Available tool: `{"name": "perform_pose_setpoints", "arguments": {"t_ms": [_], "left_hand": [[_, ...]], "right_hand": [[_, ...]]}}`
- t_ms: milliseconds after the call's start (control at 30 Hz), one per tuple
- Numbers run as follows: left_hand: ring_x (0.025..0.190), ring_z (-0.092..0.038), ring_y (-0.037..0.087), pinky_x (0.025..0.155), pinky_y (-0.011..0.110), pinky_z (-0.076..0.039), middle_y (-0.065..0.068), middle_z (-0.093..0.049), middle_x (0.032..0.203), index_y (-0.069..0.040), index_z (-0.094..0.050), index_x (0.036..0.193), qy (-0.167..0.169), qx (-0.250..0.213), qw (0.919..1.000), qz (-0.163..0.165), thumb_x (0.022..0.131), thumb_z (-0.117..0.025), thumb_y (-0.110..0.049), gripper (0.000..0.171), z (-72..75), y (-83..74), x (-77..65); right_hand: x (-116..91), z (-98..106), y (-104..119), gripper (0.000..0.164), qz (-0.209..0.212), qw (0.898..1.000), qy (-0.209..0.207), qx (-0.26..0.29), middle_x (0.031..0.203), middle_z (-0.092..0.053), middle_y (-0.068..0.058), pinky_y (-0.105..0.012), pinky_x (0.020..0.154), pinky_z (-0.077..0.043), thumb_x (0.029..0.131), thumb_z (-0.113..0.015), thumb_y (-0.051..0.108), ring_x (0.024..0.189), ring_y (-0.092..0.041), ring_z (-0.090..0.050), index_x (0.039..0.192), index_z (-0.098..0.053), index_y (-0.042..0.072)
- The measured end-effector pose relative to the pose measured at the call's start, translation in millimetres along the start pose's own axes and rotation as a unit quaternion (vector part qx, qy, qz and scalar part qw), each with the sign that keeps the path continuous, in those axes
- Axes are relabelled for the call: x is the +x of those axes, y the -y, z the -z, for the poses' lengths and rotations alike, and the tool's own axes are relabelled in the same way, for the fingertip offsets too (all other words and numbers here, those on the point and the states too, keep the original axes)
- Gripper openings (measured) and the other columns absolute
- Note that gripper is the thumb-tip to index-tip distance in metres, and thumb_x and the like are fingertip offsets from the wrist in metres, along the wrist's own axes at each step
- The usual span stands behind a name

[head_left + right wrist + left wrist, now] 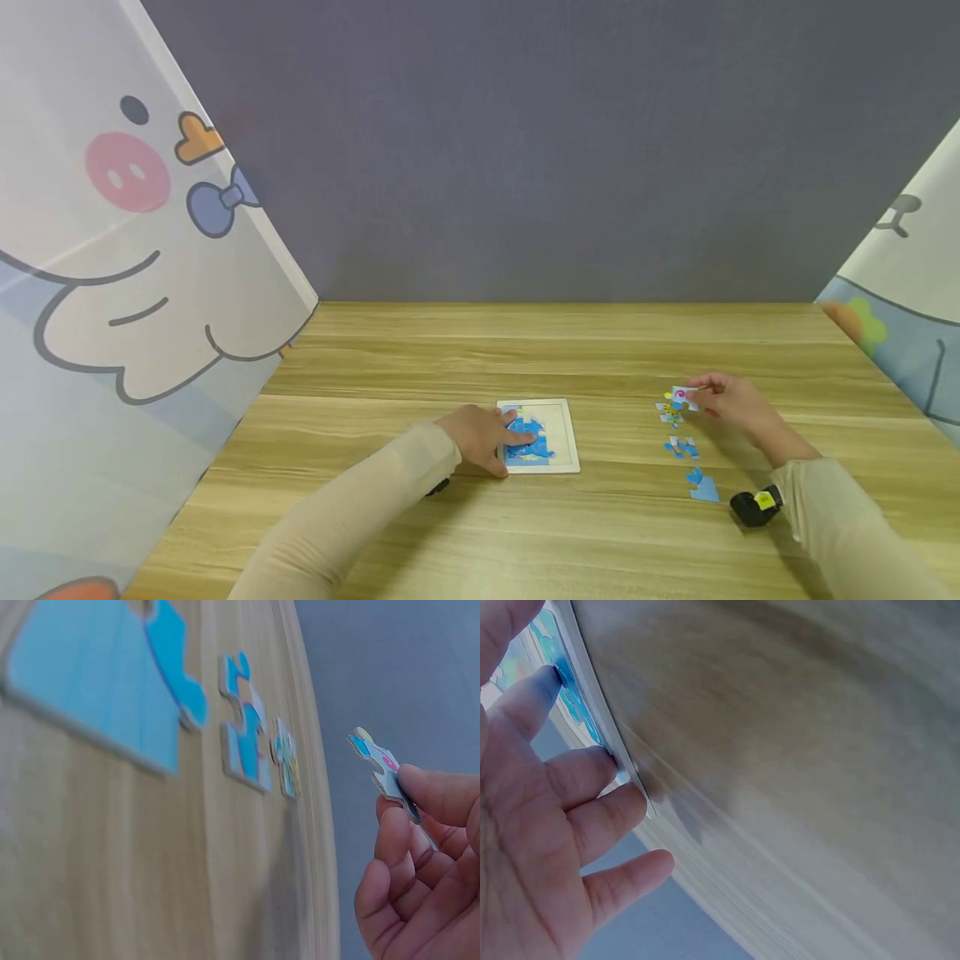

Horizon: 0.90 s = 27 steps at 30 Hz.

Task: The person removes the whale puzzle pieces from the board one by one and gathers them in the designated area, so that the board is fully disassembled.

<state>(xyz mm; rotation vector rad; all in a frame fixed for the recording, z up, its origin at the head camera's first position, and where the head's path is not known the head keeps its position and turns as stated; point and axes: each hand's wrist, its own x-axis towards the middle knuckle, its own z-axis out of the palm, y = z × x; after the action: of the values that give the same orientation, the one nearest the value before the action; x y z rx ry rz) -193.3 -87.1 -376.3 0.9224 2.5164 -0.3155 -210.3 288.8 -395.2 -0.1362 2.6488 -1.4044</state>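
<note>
A white-framed puzzle tray (562,433) lies on the table, its left part filled with joined blue pieces. My left hand (482,435) rests at the tray's left edge, with straight, spread fingers touching the blue pieces (531,446). Between thumb and fingers my right hand (731,406) pinches a puzzle piece (386,769) with a pink spot and a yellow knob, raised off the table in the right wrist view. Below it lie a yellow-patterned piece (286,761), a blue and white piece (246,727) and a large light-blue piece (90,675).
The wood-grain table (420,358) ends at a grey wall panel (525,150) at the back. Panels with cartoon prints stand at the left (150,250) and right (915,275). A black wrist camera (753,508) sits by the right sleeve.
</note>
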Motion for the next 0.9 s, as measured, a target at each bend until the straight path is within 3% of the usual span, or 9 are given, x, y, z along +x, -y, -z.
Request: {"name": "perform_pose_setpoints", "arguments": {"t_ms": [400,533,667,900], "left_hand": [[0.138,-0.033,0.018,0.051,0.019,-0.043,-0.003,-0.023,0.156,-0.046,-0.031,0.147,-0.003,-0.007,1.0,-0.006,0.087,-0.063,-0.052,0.068,-1.5,1.6,-1.3],[0.138,-0.033,0.018,0.07,0.023,-0.051,-0.003,-0.025,0.156,-0.045,-0.029,0.148,-0.006,-0.004,1.0,-0.007,0.088,-0.063,-0.052,0.07,-1.4,2.5,-1.4],[0.138,-0.034,0.018,0.093,0.031,-0.046,-0.002,-0.028,0.155,-0.042,-0.029,0.15,-0.013,-0.013,0.9997,-0.013,0.087,-0.065,-0.05,0.073,-3.4,2.7,-0.7],[0.138,-0.034,0.019,0.1,0.032,-0.042,-0.001,-0.026,0.155,-0.035,-0.029,0.151,-0.014,-0.021,0.9996,-0.015,0.087,-0.064,-0.051,0.074,-5.5,4.2,0.3]], "right_hand": [[1,14,-4,0.036,0.012,0.999,-0.029,-0.02,0.074,-0.057,0.003,-0.025,0.057,-0.048,0.094,-0.057,0.008,0.06,-0.009,-0.049,0.115,-0.051,-0.021],[1,18,-8,0.038,0.018,0.999,-0.029,-0.034,0.076,-0.058,0.001,-0.026,0.057,-0.048,0.095,-0.056,0.011,0.06,-0.01,-0.05,0.115,-0.051,-0.02],[-1,22,-12,0.039,0.015,0.999,-0.018,-0.049,0.073,-0.054,0.0,-0.027,0.057,-0.047,0.097,-0.055,0.014,0.059,-0.012,-0.048,0.117,-0.052,-0.019],[-3,26,-18,0.037,0.017,0.999,-0.012,-0.047,0.072,-0.058,0.003,-0.026,0.057,-0.048,0.095,-0.059,0.013,0.059,-0.011,-0.05,0.116,-0.055,-0.017]]}}
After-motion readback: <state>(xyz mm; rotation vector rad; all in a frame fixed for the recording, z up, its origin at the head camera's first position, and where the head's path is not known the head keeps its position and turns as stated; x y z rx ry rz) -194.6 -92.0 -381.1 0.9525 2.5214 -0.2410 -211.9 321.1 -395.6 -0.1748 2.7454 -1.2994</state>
